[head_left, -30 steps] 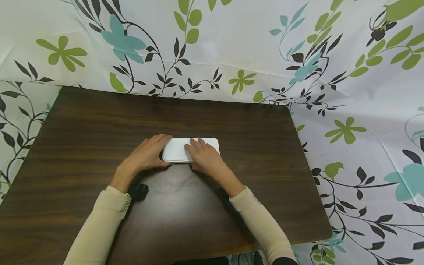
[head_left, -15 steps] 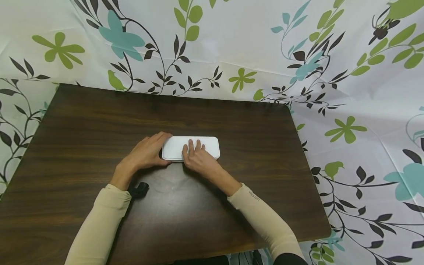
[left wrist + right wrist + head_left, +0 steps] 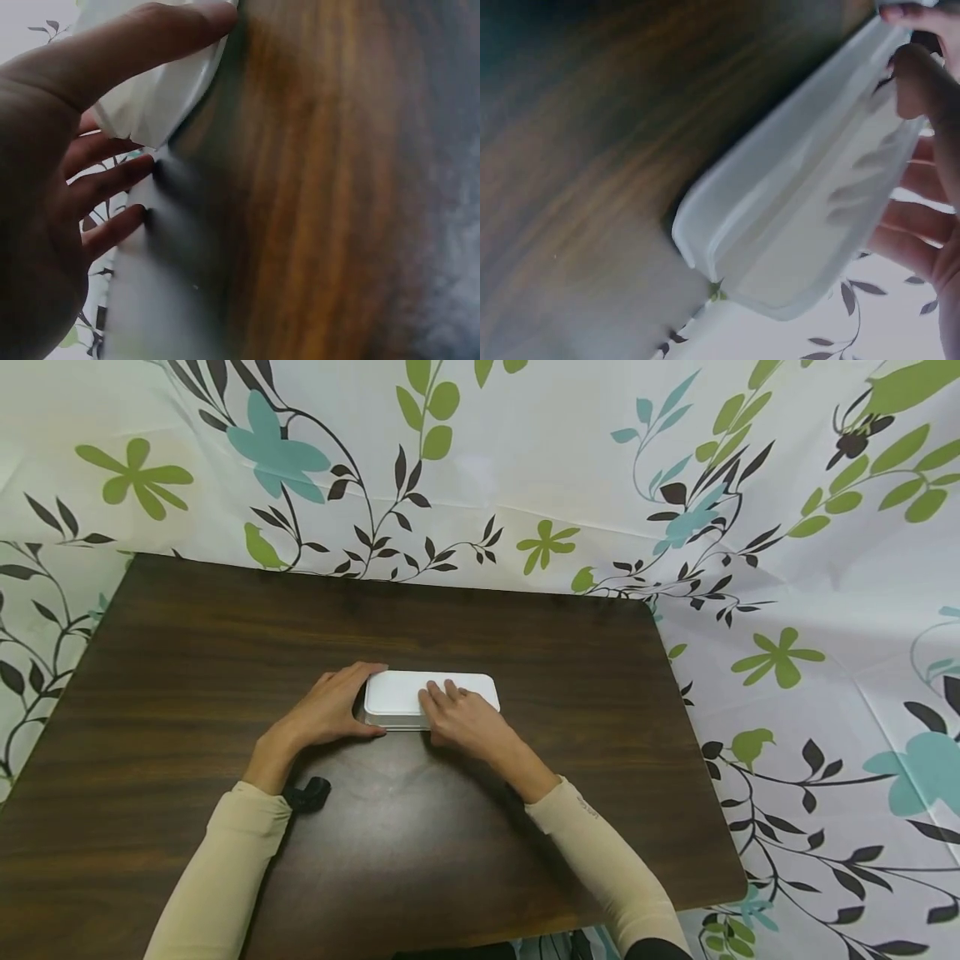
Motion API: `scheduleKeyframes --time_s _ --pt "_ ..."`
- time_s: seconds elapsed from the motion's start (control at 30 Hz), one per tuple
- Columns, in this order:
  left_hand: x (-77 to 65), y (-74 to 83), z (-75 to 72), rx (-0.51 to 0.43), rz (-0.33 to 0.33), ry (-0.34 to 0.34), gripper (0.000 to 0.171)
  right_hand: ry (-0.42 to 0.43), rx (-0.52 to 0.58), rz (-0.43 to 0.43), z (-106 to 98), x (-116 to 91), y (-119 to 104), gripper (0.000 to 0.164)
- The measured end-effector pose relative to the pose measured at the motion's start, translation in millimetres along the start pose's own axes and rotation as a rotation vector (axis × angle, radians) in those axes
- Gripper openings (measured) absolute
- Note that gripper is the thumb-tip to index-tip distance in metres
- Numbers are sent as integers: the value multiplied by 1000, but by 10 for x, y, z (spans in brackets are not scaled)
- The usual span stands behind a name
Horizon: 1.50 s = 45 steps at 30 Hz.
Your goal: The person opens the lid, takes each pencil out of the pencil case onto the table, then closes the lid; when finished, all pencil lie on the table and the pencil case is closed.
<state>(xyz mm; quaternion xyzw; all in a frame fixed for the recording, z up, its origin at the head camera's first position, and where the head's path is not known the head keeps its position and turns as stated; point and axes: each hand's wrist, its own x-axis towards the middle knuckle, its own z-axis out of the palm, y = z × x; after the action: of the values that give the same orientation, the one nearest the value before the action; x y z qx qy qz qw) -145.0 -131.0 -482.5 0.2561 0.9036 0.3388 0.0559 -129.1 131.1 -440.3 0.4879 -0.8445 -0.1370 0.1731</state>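
Observation:
A white rectangular plastic box (image 3: 397, 724) with rounded corners sits on the dark wooden table (image 3: 420, 827), topped by a white lid (image 3: 401, 689). My left hand (image 3: 326, 706) grips the box's left end, thumb along the near side and fingers round toward the far side. On the lid's right half lies my right hand (image 3: 468, 718), fingers on top and thumb at the near edge, pinching it. In the right wrist view the lid tilts up from the box (image 3: 731, 191) along the near side, its underside (image 3: 795, 232) showing finger shadows. The box's contents are hidden.
Behind and beside the table hangs a white curtain (image 3: 465, 468) printed with leaves and flowers. A black device (image 3: 309, 794) is strapped at my left wrist. The table's near edge (image 3: 465, 937) runs close to my body.
My right fingers lay flatter on the lid half a second ago; now they bend more, with the thumb at its edge. The lid's near side has risen. The left hand keeps its place.

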Motion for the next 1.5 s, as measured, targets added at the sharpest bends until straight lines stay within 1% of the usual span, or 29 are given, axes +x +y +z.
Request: scheduleKeyframes --time_s 0.07,0.17,0.23,0.33,0.43,0.53,0.7,0.8,0.87,0.93,1.0,1.1,1.2,1.3,1.37,1.43,1.5 --pt "-12 -18 24 -24 -13 1 106 49 50 5 -1 -10 57 48" --pt "-31 -37 51 -58 -25 4 111 135 170 40 -5 -18 163 35" --pt "-41 -42 64 -79 -28 11 112 189 274 85 2 -17 244 30" --pt "-46 -50 79 -102 -26 26 114 239 430 177 21 -5 363 26" --pt "-51 -63 99 -130 -26 40 121 256 563 284 59 18 466 23" --pt "-61 -68 116 -166 -24 56 126 258 655 390 92 61 555 21" --pt "-68 -58 126 -182 -24 77 126 241 745 583 114 166 686 23" --pt "-73 -54 131 -183 -32 79 125 258 805 698 129 214 740 25" --pt "-78 -56 133 -192 -33 81 127 275 829 750 143 241 763 25" --pt "-83 -57 133 -200 -33 88 129 288 841 783 154 267 778 25" --pt "-85 -64 138 -205 -27 94 131 284 827 805 161 292 790 25" --pt "-85 -72 147 -206 -26 99 132 247 761 821 169 321 804 23" --pt "-89 -76 153 -208 -39 94 131 201 680 812 167 327 802 20" --pt "-91 -75 152 -210 -47 92 131 187 613 765 153 288 776 15" --pt "-91 -78 150 -205 -46 94 131 197 576 717 134 239 744 12" --pt "-90 -80 148 -195 -44 98 131 219 535 659 103 169 699 14" --pt "-88 -80 144 -186 -42 100 132 252 497 603 55 85 640 20"
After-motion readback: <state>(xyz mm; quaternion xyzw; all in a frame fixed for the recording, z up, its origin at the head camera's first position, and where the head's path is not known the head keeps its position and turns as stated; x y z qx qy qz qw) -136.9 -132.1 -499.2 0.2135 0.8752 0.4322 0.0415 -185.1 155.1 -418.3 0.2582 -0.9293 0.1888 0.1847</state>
